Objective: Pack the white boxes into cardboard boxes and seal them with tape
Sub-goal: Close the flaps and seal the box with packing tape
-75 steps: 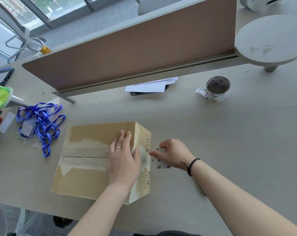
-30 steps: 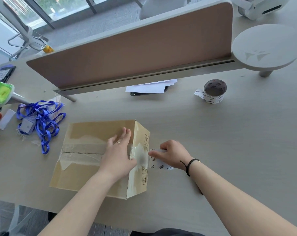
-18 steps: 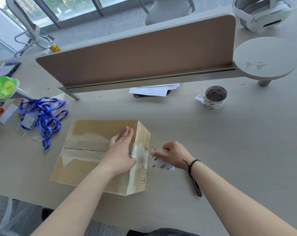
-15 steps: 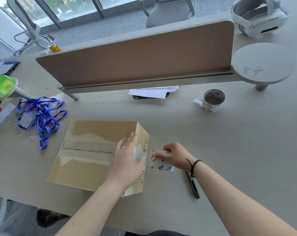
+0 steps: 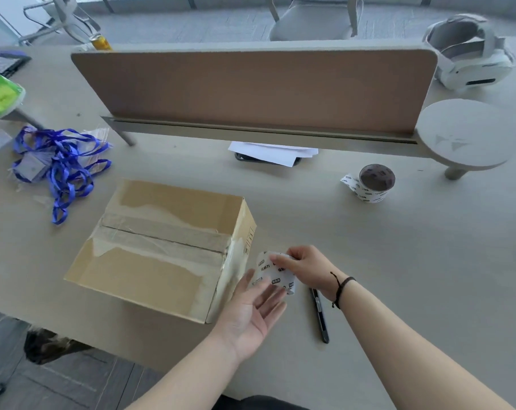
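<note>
The cardboard box (image 5: pixel 162 247) sits near the front edge of the desk (image 5: pixel 413 276), flaps down, with clear tape along its top seam and down its right side. The right hand (image 5: pixel 307 269) pinches a printed tape roll (image 5: pixel 273 272) just beside the box's right side. The left hand (image 5: pixel 252 313) is palm up with fingers spread, fingertips at the roll. A black pen (image 5: pixel 319 315) lies beside the right wrist. A second tape roll (image 5: pixel 373 182) stands toward the desk's rear right.
</note>
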